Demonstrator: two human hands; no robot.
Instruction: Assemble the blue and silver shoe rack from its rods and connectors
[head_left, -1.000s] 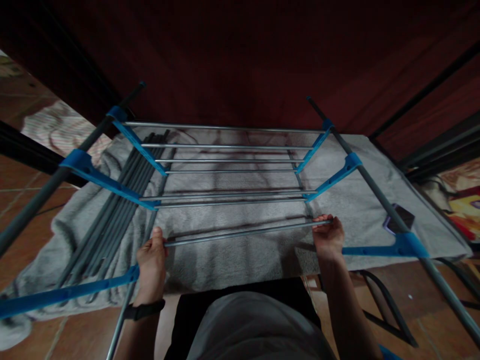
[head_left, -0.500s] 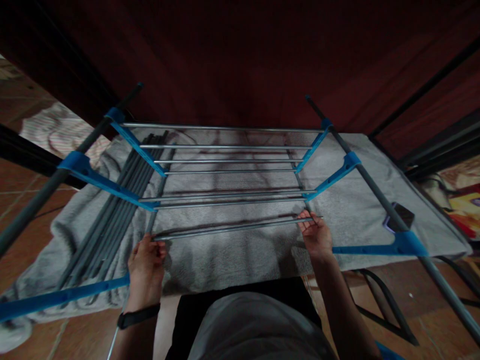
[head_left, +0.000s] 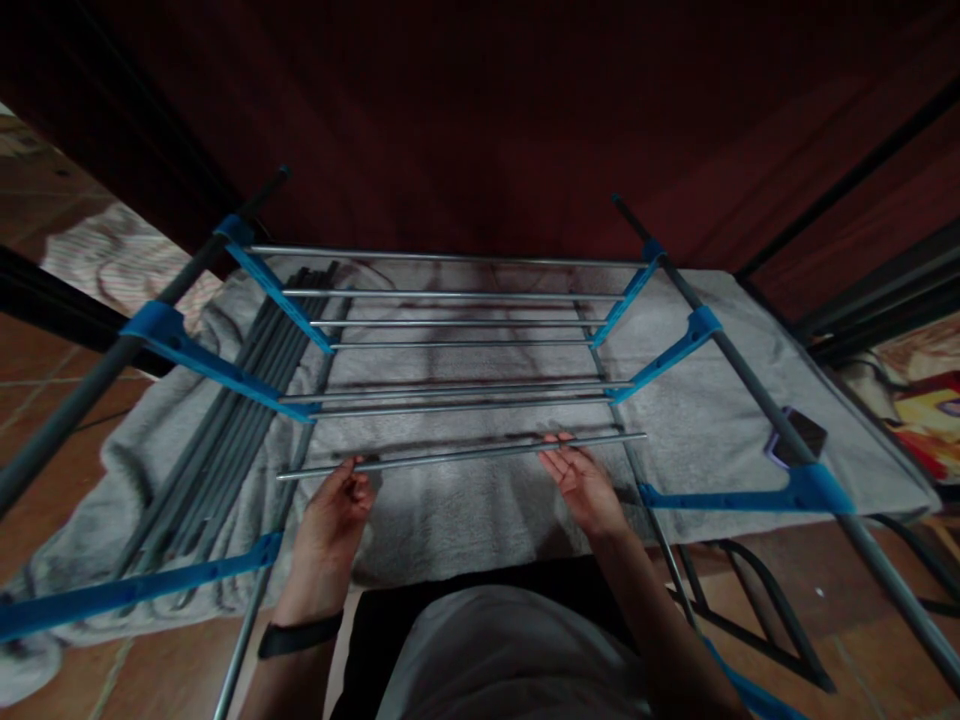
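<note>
A thin grey metal rod (head_left: pixel 457 457) lies crosswise between my hands, slightly tilted, its right end higher in the picture. Near its left end, my left hand (head_left: pixel 337 505) pinches it between thumb and fingers. My right hand (head_left: pixel 581 485) grips it further right, thumb on top and fingers underneath. Ahead stands a partly built rack with blue plastic brackets (head_left: pixel 217 368) on grey side poles (head_left: pixel 757 390). Several rods (head_left: pixel 457 295) span the brackets on its two farther levels. The nearest pair of brackets, including the right one (head_left: pixel 720 498), has no rod across it.
Several loose grey tubes (head_left: pixel 225 430) lie side by side on the grey blanket (head_left: pixel 480 510) at left. A phone (head_left: pixel 799 437) rests on the blanket at right, behind a side pole. Dark red fabric (head_left: pixel 480 120) hangs behind the rack. A black metal frame (head_left: pixel 772 610) stands at lower right.
Both hands have slid inward along the rod, away from its ends. The rod's left end now shows beyond my left hand. The rack has stayed in place.
</note>
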